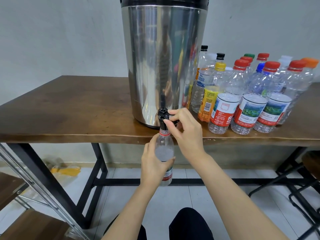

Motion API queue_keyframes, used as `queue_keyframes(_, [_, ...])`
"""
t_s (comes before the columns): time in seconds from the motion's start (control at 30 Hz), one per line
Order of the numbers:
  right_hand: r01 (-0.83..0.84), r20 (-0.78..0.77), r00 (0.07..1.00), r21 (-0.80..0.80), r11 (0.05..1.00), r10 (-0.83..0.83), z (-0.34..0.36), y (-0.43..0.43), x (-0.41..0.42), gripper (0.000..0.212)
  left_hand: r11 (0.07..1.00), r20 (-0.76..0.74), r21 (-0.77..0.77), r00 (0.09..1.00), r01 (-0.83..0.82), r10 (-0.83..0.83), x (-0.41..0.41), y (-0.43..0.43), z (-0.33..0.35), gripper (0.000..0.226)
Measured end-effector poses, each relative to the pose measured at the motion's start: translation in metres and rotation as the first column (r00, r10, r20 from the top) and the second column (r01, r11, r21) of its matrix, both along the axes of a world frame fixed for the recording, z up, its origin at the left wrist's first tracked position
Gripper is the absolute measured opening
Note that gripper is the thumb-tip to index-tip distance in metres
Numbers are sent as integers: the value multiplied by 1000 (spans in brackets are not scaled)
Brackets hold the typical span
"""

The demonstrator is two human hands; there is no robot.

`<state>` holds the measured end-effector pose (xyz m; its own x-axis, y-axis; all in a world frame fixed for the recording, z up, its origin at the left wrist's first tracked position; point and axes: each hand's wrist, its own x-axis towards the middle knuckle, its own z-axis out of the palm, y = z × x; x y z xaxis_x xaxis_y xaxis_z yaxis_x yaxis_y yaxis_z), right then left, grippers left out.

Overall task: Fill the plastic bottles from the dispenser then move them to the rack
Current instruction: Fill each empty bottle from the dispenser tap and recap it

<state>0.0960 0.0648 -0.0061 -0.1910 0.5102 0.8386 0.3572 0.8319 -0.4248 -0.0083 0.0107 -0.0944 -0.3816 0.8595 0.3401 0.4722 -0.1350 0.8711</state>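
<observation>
Nearest, at 6 o'clock: knees [188,224] in dark trousers. At 8 o'clock, a metal-framed rack [34,185] with wooden shelves, standing on the tiled floor near the table's black leg. Further back at 8 o'clock, a yellowish plastic bag [65,170] on the floor under the table [69,104].

Just below centre, the left hand [152,163], fingers and thumb wrapped round the clear plastic bottle [164,146]. Holds it upright below the table edge, open neck right up against the black tap [162,118]. Whitish froth inside, at the shoulder.

Just to the right, at centre, the right hand [187,134]: thumb and forefinger pinching the tap's lever, other fingers loosely curled.

Above, at 12 o'clock, the steel dispenser [164,66], standing at the front edge of the wooden table.

At 3 o'clock, a crowd of capped bottles [223,110] on the table, just beside the dispenser: red, yellow, black, blue, green and orange caps. Whether filled, hard to tell.

At 4 o'clock, far right, a dark stool [312,163].
</observation>
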Motion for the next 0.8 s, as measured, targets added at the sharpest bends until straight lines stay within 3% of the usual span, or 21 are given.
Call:
queue_keyframes(0.37, [-61,86,994,-16,998,62,5,2,11,34,1000,11,-9,1000,5,-5,0,-1,3,88])
queue_keyframes(0.8, [-77,361,933,186,979,5,29,1,32,24,1000,28,-8,999,20,-20,-1,-3,8,88])
